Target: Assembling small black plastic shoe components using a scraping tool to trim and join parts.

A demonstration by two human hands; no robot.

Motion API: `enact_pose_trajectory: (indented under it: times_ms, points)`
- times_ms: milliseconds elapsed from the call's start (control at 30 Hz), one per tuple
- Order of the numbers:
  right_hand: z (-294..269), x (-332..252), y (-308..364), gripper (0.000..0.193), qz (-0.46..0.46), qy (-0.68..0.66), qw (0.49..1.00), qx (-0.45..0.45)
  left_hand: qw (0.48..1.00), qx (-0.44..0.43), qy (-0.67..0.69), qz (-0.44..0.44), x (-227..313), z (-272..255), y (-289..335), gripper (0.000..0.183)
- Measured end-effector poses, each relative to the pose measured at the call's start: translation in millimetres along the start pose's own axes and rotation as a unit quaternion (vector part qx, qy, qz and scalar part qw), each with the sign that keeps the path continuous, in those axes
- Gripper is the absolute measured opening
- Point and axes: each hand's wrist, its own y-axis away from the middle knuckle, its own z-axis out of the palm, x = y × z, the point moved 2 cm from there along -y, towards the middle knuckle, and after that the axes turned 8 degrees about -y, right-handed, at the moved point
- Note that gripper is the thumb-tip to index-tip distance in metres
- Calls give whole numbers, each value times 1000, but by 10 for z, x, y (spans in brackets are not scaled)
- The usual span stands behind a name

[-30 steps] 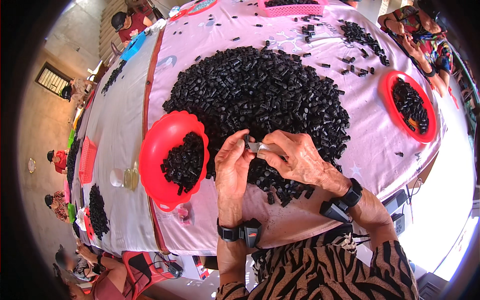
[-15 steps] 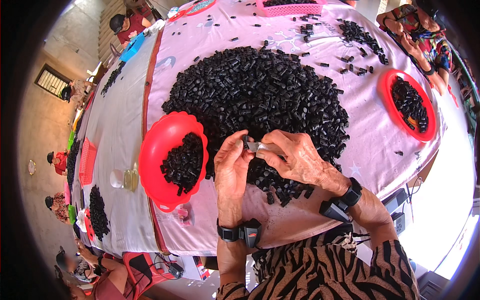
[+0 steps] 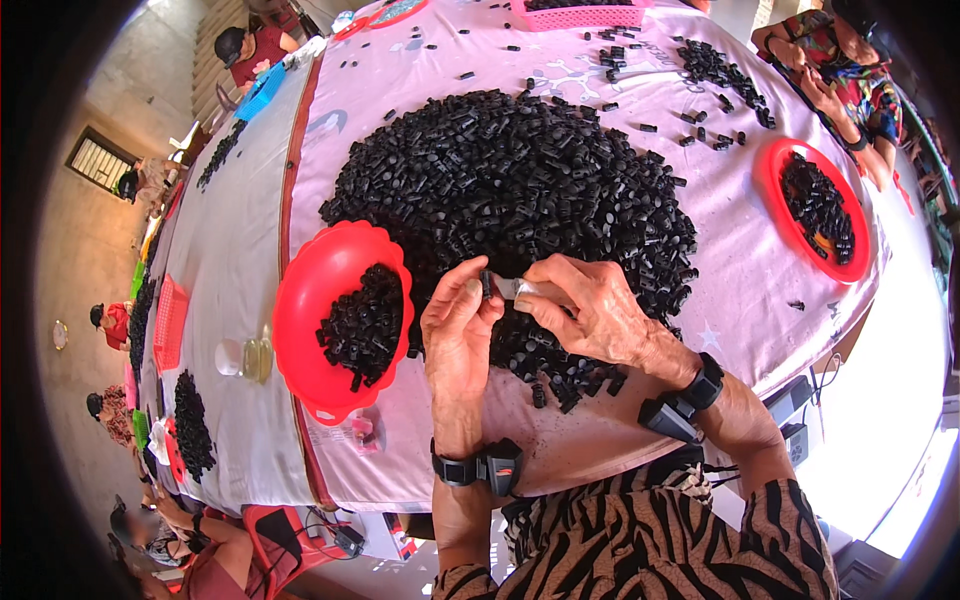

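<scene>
My left hand (image 3: 456,345) pinches a small black cylindrical part (image 3: 487,285) between thumb and fingertips. My right hand (image 3: 605,315) is closed around a small knife (image 3: 509,287) with a short grey blade, its handle mostly covered by the fingers. The blade points left, its tip at or very near the part; contact is too small to tell. Beneath and beyond both hands spreads a large heap of similar black parts (image 3: 500,180). To the left of my left hand stands a red scalloped bowl (image 3: 318,275), partly filled with more of them.
A pink patterned cloth (image 3: 740,210) covers the table. At the right lies a red oval tray (image 3: 770,185) of black parts. Beyond the heap is a pink basket (image 3: 585,18). A glass jar (image 3: 258,360) stands left of the bowl. Several people sit around the tables.
My left hand has shifted slightly left with the black part, and a little more of the blade shows between the hands. The right hand stays nearly in place.
</scene>
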Motion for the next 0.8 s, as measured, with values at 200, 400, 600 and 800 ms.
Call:
enact_pose_trajectory:
  times_ms: [200,400,600,800]
  points:
    - [24,-36,2,16,3,-1,1000,-20,1000,-11,9,-8,11,8,10,26]
    - [16,-46,-2,16,8,2,1000,-23,1000,-18,10,-6,-6,-5,0,25]
    - [11,-57,-9,16,6,2,1000,-24,1000,-17,-1,0,-4,-5,2,25]
    - [1,-74,-18,17,3,6,999,-32,1000,-14,3,0,5,-8,5,24]
